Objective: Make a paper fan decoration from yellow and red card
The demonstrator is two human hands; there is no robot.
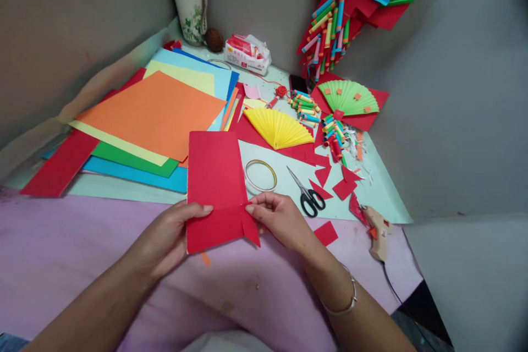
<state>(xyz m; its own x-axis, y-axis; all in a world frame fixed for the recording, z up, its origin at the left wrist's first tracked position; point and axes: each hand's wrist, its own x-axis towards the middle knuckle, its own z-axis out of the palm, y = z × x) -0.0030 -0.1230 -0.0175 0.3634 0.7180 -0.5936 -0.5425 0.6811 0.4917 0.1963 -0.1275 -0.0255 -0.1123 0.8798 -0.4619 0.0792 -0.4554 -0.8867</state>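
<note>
A red card [216,170] is held up in front of me, with a flap at its lower right edge. My left hand [171,231] grips its lower left side, thumb on the front face. Thumb and fingers of my right hand [276,217] pinch the lower right edge near the flap. Just beyond the card lie a roll of tape [260,175] and scissors [308,195] with black handles, blades pointing away. A yellow folded paper fan [278,129] rests on red paper behind them.
Coloured paper sheets [152,113] are stacked at the left. A white cup [185,0] and a tissue pack [248,55] stand at the back. Red scraps [344,189] and a glue gun [377,234] with a cord lie right. A green fan [348,98] and paper rolls [305,107] sit behind.
</note>
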